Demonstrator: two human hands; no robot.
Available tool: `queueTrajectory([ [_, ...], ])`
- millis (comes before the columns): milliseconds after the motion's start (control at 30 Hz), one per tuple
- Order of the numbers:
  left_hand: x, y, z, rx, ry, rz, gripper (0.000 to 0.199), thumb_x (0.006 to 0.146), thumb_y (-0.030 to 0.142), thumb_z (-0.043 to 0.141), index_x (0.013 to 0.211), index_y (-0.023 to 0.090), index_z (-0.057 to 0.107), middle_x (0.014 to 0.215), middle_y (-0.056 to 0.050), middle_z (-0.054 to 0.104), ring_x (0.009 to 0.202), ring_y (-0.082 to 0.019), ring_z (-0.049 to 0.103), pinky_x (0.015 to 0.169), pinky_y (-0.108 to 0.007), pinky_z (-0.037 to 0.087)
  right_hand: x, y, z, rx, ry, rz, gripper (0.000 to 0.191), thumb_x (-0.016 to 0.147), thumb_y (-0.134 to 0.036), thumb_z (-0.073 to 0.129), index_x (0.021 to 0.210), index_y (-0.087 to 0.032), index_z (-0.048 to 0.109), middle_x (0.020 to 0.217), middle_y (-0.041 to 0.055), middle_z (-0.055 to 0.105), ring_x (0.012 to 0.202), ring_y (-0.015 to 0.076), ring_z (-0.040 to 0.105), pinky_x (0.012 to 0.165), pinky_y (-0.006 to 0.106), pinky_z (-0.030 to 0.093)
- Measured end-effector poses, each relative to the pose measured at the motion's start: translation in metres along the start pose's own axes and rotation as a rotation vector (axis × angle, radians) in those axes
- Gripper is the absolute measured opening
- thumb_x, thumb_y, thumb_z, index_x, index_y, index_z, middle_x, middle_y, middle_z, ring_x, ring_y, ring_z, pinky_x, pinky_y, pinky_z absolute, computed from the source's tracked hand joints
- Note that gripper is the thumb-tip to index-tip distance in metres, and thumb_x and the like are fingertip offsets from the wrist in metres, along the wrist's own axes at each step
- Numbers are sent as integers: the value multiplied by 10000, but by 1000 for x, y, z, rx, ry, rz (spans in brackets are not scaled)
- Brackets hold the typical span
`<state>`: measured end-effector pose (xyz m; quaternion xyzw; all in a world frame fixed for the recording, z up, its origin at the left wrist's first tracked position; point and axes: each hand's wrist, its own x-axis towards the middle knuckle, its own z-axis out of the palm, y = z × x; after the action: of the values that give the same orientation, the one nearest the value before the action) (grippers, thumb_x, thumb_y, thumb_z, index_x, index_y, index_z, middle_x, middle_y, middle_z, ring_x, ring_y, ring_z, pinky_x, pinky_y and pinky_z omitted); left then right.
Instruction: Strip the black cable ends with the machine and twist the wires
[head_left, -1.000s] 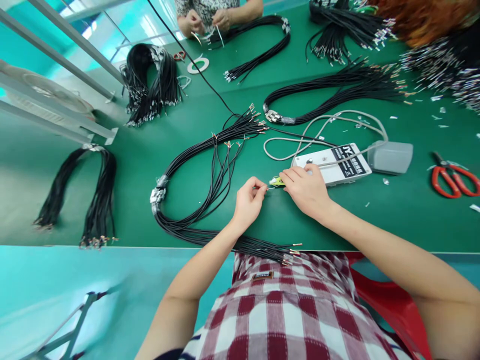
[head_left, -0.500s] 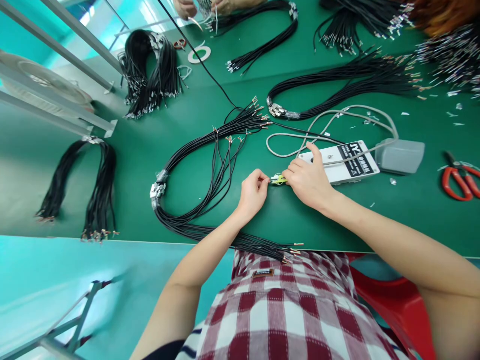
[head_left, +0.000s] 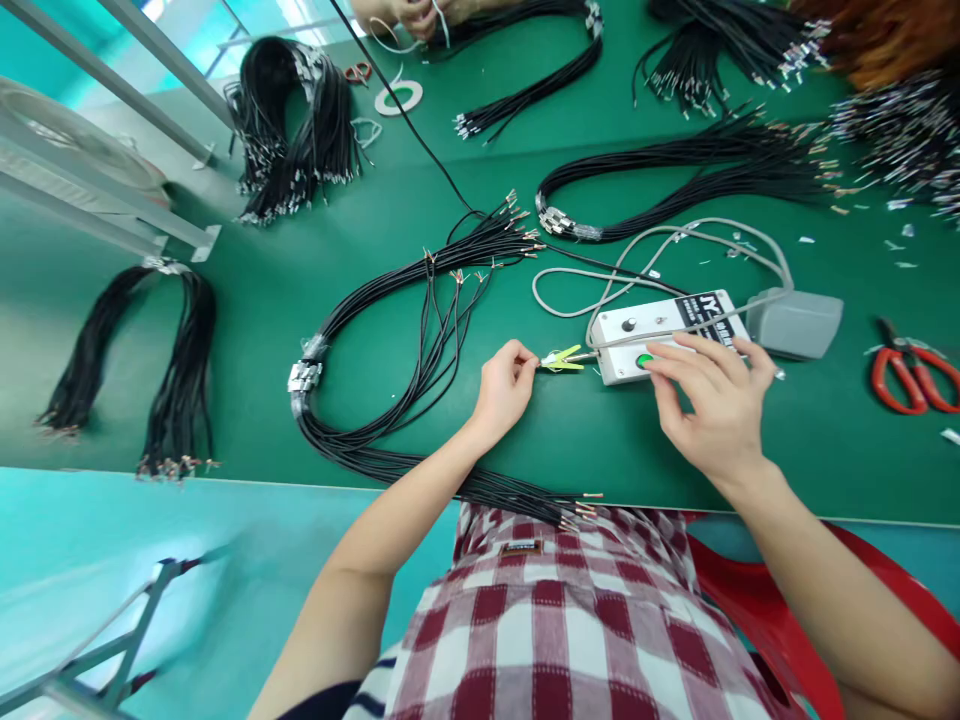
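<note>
My left hand [head_left: 510, 385] is closed in a pinch on thin wires at the left end of a yellow-green clip [head_left: 566, 359]. Most of what the fingers hold is hidden. The clip sits at the end of a short metal shaft on a white control box [head_left: 616, 325] with a black label, a knob and a small switch. Over the box's front edge, my right hand [head_left: 712, 405] has its fingers apart, the tips of thumb and forefinger close to a green button [head_left: 644, 361]. Whether they press it I cannot tell. A curved bundle of black cables [head_left: 360, 300] lies left of my hands.
A grey cord [head_left: 551, 300] loops behind the box to a grey block [head_left: 796, 324]. Red-handled cutters [head_left: 911, 378] lie right. More cable bundles [head_left: 180, 330] surround the work area. Another person's hands [head_left: 420, 18] work at the top, near a tape roll [head_left: 398, 98].
My right hand has let go of the clip and moved right, onto the box by the green button. The clip and shaft now show. My left hand stays pinched at the clip's left end.
</note>
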<state>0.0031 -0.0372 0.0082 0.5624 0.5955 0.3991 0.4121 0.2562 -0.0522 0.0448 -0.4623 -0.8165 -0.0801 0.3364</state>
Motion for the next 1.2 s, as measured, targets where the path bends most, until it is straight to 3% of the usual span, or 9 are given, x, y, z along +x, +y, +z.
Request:
queueTrajectory([
  [133,0,2,0,33,1,-3,116,872,180,538,764,189,498,599,59,491,476,-80,395,497,-215,268,-24,-1,5,-57,50,-5,190,837,-85,635,928,-249,609,1073,-14,784,1137,236,662,1049,464,352],
  [333,0,-1,-10,103,9,17,119,862,169,544,755,188,496,603,54,487,493,-83,405,511,-213,275,-30,1,18,-86,99,-5,213,824,-47,583,903,-244,603,992,-20,796,1067,229,707,1121,495,267],
  [567,-3,-12,-29,-131,53,-16,100,848,230,602,823,175,522,695,41,524,465,-49,417,466,-194,299,-31,-6,15,-40,140,28,213,814,-69,654,911,-251,602,994,-9,797,1137,266,675,1143,544,269],
  [733,4,-5,-48,-254,49,56,292,802,201,629,1065,190,503,796,25,560,539,-83,567,513,-212,437,-48,-34,12,144,6,27,226,837,-65,665,941,-251,591,1088,23,780,1118,254,680,1127,543,317],
  [867,44,-7,-92,46,409,316,301,824,165,603,1106,198,503,867,-14,587,729,-128,593,695,-265,513,-55,-40,18,260,-77,-25,231,862,-61,646,1004,-238,600,1145,47,762,1102,233,685,1068,492,407],
  [933,69,-17,-115,283,569,348,283,861,151,555,1136,187,498,923,-44,594,845,-164,591,826,-324,512,-55,-38,21,277,-72,-12,230,865,-73,649,1026,-232,606,1152,62,756,1107,237,680,1028,470,448],
  [1067,89,-39,-130,589,551,183,268,845,87,511,1110,117,518,986,-127,586,987,-263,574,958,-456,461,-54,-34,23,300,-77,19,230,869,-85,647,1043,-232,611,1145,70,752,1103,245,676,983,458,483],
  [1167,61,-32,-112,664,585,270,256,873,112,506,1127,106,534,1137,-188,557,1118,-303,528,1022,-488,415,-54,-34,23,327,-82,37,235,868,-84,650,1043,-237,611,1144,64,751,1095,244,675,971,457,493],
  [1200,44,-23,-102,669,536,338,222,903,142,495,1117,126,548,1145,-176,562,1127,-296,523,1017,-475,418,-53,-34,22,339,-84,47,237,867,-85,653,1043,-238,611,1144,64,750,1096,244,674,970,458,495],
])
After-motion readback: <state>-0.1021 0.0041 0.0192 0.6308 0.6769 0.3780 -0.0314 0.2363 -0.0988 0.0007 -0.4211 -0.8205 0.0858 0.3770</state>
